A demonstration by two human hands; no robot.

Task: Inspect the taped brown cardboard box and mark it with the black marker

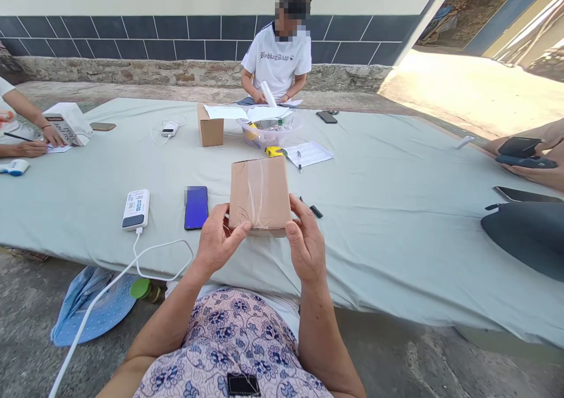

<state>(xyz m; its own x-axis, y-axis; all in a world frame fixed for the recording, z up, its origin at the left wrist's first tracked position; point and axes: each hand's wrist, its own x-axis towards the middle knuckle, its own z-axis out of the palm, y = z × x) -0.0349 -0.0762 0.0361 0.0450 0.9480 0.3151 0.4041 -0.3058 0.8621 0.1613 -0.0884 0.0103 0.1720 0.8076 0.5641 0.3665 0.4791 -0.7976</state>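
The left hand (218, 240) and right hand (306, 239) pinch a flat cardboard box (259, 194) by its lower sides, thumbs on the front, where glossy clear tape crosses the matte brown surface. The box is held over the pale cloth-covered desk (374, 239), between a small black pen (314, 211) and a blue-screened phone (196, 208), beside a white power bank (136, 209) with its looping cable (165, 241).
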